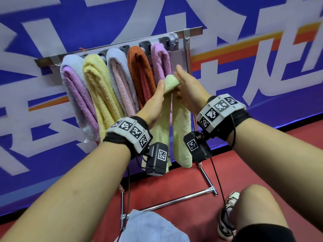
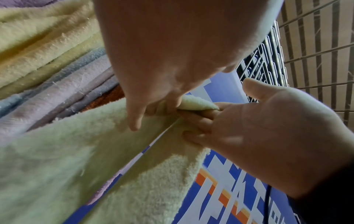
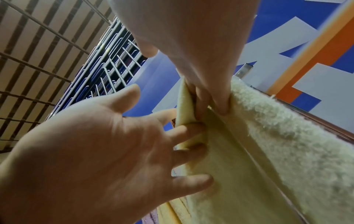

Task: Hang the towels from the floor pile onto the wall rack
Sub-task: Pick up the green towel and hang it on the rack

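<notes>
Pale-green towel (image 1: 180, 130): one, folded, gripped at top by left hand (image 1: 153, 103) and right hand (image 1: 189, 89).
Five towels hang on rack (image 1: 122, 44); blue towel (image 1: 150, 226) on floor.

Five hung towels (image 1: 111, 81) crowd the wall rack (image 1: 193, 31) leftward; only the rightmost gray hook (image 1: 169, 41) stands bare, flanked by the chrome upright post (image 1: 188, 55).

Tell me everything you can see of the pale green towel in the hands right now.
The pale green towel is fluffy terry cloth, folded over at the top so two long halves hang down in front of the rack. The left hand and right hand pinch the fold from either side. It hangs right of the purple towel, not yet hooked.
</notes>
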Motion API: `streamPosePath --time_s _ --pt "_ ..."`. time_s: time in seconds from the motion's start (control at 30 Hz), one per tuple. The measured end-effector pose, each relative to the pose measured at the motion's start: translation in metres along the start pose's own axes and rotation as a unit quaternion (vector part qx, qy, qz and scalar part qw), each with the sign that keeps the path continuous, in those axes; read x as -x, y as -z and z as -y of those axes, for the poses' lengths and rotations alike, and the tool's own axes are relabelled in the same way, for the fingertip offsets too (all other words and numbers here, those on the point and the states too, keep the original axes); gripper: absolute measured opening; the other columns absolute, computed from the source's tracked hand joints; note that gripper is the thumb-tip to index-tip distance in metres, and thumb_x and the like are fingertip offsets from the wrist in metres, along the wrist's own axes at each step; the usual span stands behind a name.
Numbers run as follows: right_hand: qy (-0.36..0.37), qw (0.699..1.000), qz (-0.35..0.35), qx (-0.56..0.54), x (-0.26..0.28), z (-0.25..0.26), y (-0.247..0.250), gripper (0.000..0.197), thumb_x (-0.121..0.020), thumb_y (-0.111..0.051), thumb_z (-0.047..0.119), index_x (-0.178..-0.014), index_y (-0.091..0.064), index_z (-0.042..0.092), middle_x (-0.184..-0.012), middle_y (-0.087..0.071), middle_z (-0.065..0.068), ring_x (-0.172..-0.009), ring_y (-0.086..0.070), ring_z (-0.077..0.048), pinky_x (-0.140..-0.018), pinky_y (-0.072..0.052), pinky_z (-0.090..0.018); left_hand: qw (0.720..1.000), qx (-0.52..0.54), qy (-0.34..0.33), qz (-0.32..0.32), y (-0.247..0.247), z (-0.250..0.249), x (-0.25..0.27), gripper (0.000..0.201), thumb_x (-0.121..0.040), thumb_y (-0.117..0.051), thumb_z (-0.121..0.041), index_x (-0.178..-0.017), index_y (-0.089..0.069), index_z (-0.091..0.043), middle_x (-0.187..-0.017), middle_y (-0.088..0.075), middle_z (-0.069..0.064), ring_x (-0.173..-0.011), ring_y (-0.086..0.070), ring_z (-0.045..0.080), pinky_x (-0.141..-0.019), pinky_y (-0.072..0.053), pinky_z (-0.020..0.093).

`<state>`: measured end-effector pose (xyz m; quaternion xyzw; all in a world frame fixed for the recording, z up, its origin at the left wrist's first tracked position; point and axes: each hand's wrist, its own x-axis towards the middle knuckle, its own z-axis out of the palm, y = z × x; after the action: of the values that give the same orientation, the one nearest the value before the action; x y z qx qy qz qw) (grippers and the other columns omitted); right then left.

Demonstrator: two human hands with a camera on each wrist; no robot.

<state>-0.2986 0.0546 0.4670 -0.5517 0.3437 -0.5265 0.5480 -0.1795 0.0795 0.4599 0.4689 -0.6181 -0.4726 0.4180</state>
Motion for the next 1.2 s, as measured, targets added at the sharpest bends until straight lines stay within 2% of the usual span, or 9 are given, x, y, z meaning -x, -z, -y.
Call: streamPosePath --time_s 0.07,0.17,0.23,0.4,0.6,0.77,1.0,1.1,1.2 --pt "0.011 1.0 0.007 -0.011 -0.001 0.006 0.002 0.044 -0.099 -0.033 0.048 -0.079 -0.057 0.016 -0.069 -0.063 -0.001 -0.057 -0.061 -0.006 -0.057 -0.046 -0.016 1.0 0.002 0.012 -0.002 -0.002 -0.002 -0.009 0.064 -0.093 -0.012 -0.067 -0.149 -0.019 -0.038 -0.156 -0.019 -0.016 -0.141 -0.022 0.003 -0.115 -0.012 0.051" --pt "0.018 0.998 -0.008 -0.062 -0.001 0.015 0.003 0.041 -0.097 -0.041 0.047 -0.111 -0.057 0.011 -0.11 -0.064 -0.019 -0.104 -0.064 -0.025 -0.086 -0.048 -0.03 1.0 0.009 0.001 0.003 -0.009 -0.006 -0.02 0.069 -0.088 -0.012 -0.074 -0.148 -0.023 -0.041 -0.155 -0.026 -0.014 -0.139 -0.026 0.005 -0.108 -0.02 0.051" --pt "0.014 0.997 -0.014 -0.079 -0.004 0.018 0.008 0.048 -0.098 -0.04 0.045 -0.117 -0.05 0.002 -0.116 -0.061 -0.023 -0.108 -0.061 -0.029 -0.096 -0.045 -0.035 1.0 0.008 -0.002 0.017 -0.016 -0.011 -0.027 0.081 -0.077 -0.016 -0.082 -0.146 -0.027 -0.042 -0.153 -0.032 -0.013 -0.138 -0.029 0.005 -0.101 -0.025 0.047" --pt "0.029 0.998 -0.021 -0.052 -0.013 0.026 0.029 0.04 -0.099 -0.039 0.043 -0.077 -0.053 0.013 -0.058 -0.057 0.002 -0.052 -0.057 -0.005 -0.056 -0.046 -0.018 1.0 0.016 -0.007 0.016 -0.03 -0.023 -0.052 0.079 -0.077 -0.02 -0.081 -0.144 -0.033 -0.043 -0.15 -0.036 -0.014 -0.136 -0.031 0.004 -0.103 -0.023 0.049" --pt "0.051 0.994 -0.093 0.027 -0.023 0.04 0.058 0.04 -0.093 -0.045 0.05 -0.1 -0.064 0.015 -0.108 -0.064 -0.005 -0.113 -0.058 -0.018 -0.109 -0.037 -0.038 1.0 0.004 -0.017 0.024 -0.054 -0.036 -0.085 0.06 -0.094 -0.017 -0.067 -0.144 -0.032 -0.04 -0.151 -0.033 -0.014 -0.139 -0.026 0.009 -0.109 -0.02 0.053" --pt "0.057 0.99 -0.119 0.056 -0.041 0.053 0.086 0.033 -0.102 -0.036 0.037 -0.098 -0.06 0.014 -0.101 -0.061 0.001 -0.102 -0.055 -0.01 -0.109 -0.035 -0.031 0.998 0.01 -0.041 0.039 -0.068 -0.048 -0.113 0.052 -0.103 -0.014 -0.047 -0.148 -0.03 -0.026 -0.141 -0.041 -0.009 -0.113 -0.032 -0.001 -0.094 -0.019 0.029" --pt "0.06 0.988 -0.116 0.077 -0.081 0.059 0.089 0.046 -0.1 -0.036 0.043 -0.121 -0.057 0.007 -0.124 -0.058 -0.005 -0.116 -0.053 -0.013 -0.107 -0.034 -0.031 0.997 -0.004 -0.071 -0.007 -0.06 -0.048 -0.164 0.051 -0.101 -0.025 -0.051 -0.147 -0.032 -0.031 -0.153 -0.031 -0.01 -0.138 -0.025 0.004 -0.116 -0.01 0.04" --pt "0.06 0.988 -0.113 0.091 -0.103 0.062 0.086 0.063 -0.096 -0.037 0.054 -0.136 -0.049 0.007 -0.14 -0.05 -0.009 -0.129 -0.046 -0.018 -0.114 -0.029 -0.04 0.989 -0.034 -0.138 -0.03 -0.054 -0.051 -0.179 0.048 -0.104 -0.023 -0.04 -0.15 -0.026 -0.023 -0.155 -0.026 -0.006 -0.14 -0.021 0.003 -0.119 -0.01 0.032" --pt "0.092 0.987 -0.099 0.086 -0.116 0.072 0.083 0.05 -0.099 -0.035 0.05 -0.123 -0.056 0.011 -0.133 -0.055 -0.007 -0.125 -0.05 -0.018 -0.113 -0.031 -0.04 0.973 -0.06 -0.209 -0.082 -0.047 -0.05 -0.193 0.057 -0.101 -0.024 -0.041 -0.152 -0.019 -0.015 -0.159 -0.016 -0.002 -0.145 -0.011 0.004 -0.121 -0.006 0.031"
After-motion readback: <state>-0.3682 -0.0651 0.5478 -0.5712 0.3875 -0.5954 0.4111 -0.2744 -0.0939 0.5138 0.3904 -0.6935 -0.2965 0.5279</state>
